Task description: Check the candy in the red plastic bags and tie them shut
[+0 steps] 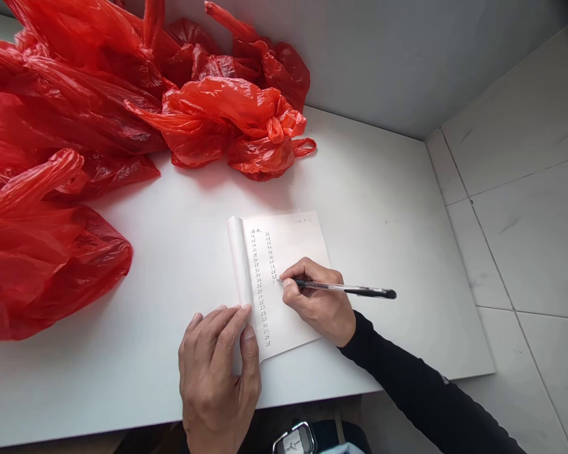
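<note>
A small notebook [293,321] lies on the white table with its left pages folded back into a roll. Two columns of handwritten numbers run down its page. My right hand [319,299] pinches a black-and-clear pen [350,289], its tip at the lower end of the second column, just under a "28". Flat at the notebook's lower left rests my left hand [220,372], fingers extended, with fingertips against the folded pages and the thumb near the page edge. Nothing shows in the left hand.
Several knotted red plastic bags [236,120] crowd the back and left of the white table [383,208]. Another red bag [52,265] sits at the near left. A grey wall [360,57] borders the back, and tiles [525,208] lie beyond the right edge.
</note>
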`<state>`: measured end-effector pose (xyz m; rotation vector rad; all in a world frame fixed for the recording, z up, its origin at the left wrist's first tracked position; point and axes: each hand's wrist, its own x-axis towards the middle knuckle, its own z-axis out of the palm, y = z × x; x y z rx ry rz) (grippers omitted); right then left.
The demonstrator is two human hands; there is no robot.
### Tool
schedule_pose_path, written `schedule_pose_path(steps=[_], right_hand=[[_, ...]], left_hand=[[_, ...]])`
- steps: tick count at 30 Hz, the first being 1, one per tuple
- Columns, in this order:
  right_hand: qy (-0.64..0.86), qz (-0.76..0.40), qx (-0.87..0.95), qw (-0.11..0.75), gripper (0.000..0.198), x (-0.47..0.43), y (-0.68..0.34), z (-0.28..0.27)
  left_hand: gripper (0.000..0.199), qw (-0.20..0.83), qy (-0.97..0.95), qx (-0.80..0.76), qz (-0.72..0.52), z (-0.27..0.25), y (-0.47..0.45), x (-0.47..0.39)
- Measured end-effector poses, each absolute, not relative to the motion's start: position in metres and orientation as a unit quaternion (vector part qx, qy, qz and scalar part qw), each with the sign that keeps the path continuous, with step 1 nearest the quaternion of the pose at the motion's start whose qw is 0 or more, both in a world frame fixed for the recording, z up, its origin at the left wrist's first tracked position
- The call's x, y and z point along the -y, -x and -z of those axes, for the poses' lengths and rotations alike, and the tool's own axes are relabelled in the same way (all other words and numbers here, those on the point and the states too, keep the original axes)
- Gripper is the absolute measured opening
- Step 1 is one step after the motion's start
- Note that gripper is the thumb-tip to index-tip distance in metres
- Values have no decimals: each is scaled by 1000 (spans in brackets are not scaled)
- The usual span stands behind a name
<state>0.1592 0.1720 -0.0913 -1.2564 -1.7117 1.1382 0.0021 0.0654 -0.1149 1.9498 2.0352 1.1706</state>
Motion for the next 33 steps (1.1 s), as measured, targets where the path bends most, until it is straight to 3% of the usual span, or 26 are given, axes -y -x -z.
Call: schedule_pose_path(steps=[20, 33], right_hand=[[477, -437, 676, 353, 12, -173, -159, 94], [508, -483, 587, 405, 6, -170, -162, 93]], left_hand=[[41, 47, -637, -666, -386, 116, -2, -65], [41, 47, -639, -665, -383, 116, -1, -66]])
